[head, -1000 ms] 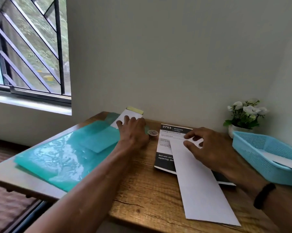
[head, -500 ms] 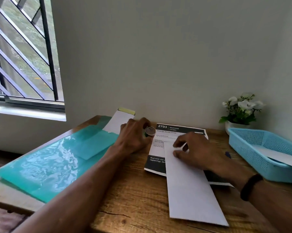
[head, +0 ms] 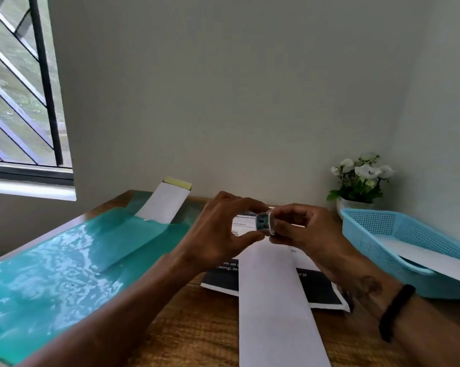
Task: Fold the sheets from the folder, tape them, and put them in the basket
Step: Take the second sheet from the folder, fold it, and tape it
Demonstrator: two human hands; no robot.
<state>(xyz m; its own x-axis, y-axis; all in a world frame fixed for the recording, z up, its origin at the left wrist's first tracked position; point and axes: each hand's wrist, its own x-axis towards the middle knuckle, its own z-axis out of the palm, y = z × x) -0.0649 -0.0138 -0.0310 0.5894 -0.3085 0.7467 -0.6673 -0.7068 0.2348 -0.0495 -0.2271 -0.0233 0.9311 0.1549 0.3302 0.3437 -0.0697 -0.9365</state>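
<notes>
A small roll of clear tape (head: 263, 224) is held up above the table between both hands. My left hand (head: 218, 229) pinches it between thumb and fingers from the left. My right hand (head: 300, 229) pinches it from the right with curled fingers. Below them a long white folded sheet (head: 274, 300) lies on the wooden table (head: 191, 327), on top of a black-and-white printed sheet (head: 321, 295). The teal folder (head: 51, 274) lies open at the left with a white sheet (head: 165, 202) sticking out of it. The blue basket (head: 377, 229) at the right holds a folded white sheet (head: 430, 258).
A small white pot of white flowers (head: 358, 181) stands in the far right corner against the wall. A barred window (head: 19, 102) is at the left. The table's left edge runs under the folder.
My left hand picked the tape roll up off the table and brought it toward the middle. My right hand left the folded sheet and rose to meet the roll.
</notes>
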